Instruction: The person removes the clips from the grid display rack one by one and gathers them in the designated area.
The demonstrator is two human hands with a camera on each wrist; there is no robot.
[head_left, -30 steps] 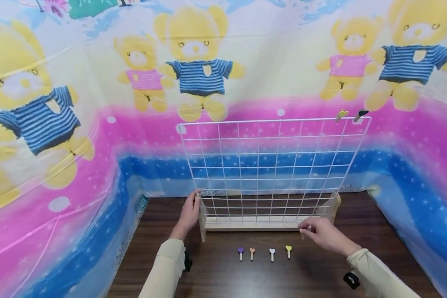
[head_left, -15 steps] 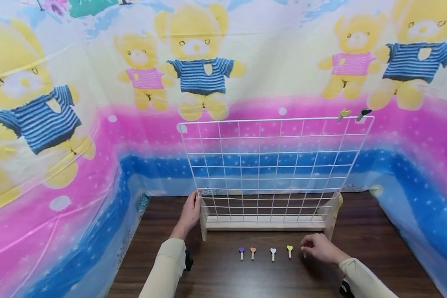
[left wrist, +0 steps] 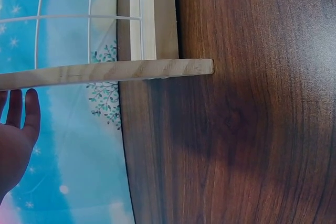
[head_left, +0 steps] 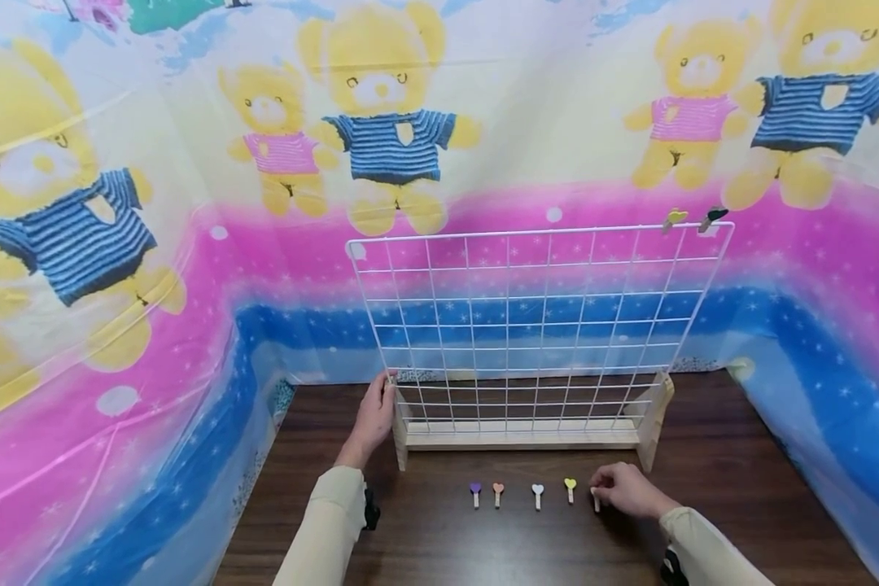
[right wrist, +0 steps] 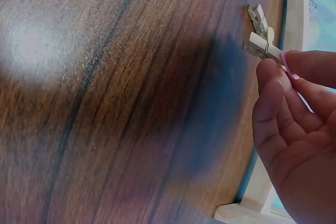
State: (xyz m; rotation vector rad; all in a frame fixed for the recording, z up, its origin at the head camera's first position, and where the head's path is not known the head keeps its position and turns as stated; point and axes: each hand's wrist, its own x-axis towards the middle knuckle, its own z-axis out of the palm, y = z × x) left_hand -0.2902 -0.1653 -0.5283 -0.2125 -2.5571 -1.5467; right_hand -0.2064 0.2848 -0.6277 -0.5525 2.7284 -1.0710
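Currently right hand [head_left: 630, 491] pinches a small wooden clip [right wrist: 264, 48] by fingertips only, low over the worktop [head_left: 439, 537], next to the yellow-heart clip [head_left: 570, 488]. We'd flag: thin pinch, clip could twist out. Left hand [head_left: 373, 419], fingers straight, steadies grid stand [head_left: 399, 439].

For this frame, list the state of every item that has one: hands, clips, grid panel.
Left hand: fingers straight, resting on the grid's left edge.
Right hand: pinches a small clip at the table.
Wire grid panel: upright in its wooden stand.
Four heart clips: lying flat in a row on the table, apart.
Two clips: clamped on the grid's top right edge.
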